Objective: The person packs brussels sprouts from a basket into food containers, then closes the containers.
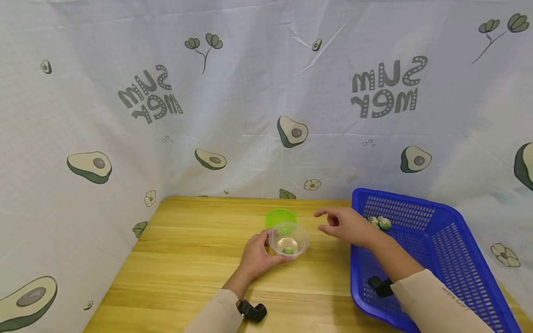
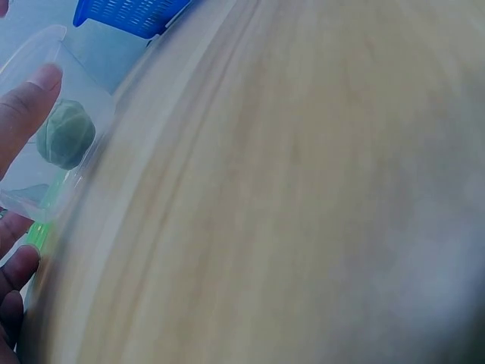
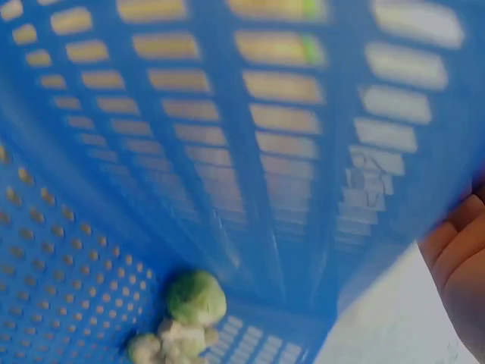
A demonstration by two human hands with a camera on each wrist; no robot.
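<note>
My left hand grips a small clear plastic bowl by its near left side, with the thumb in front and fingers behind. Inside the bowl lies one Brussels sprout, which the left wrist view shows close up as a round green sprout. A bright green lid lies flat just beyond the bowl. Between bowl and basket, my right hand is held in the air, index finger and thumb apart with nothing between them. In the right wrist view, part of the right hand shows past the basket wall.
A blue perforated basket stands at the right of the wooden table. Several Brussels sprouts lie in its far left corner. Its raised wall stands between them and the bowl. A white printed curtain hangs behind the table.
</note>
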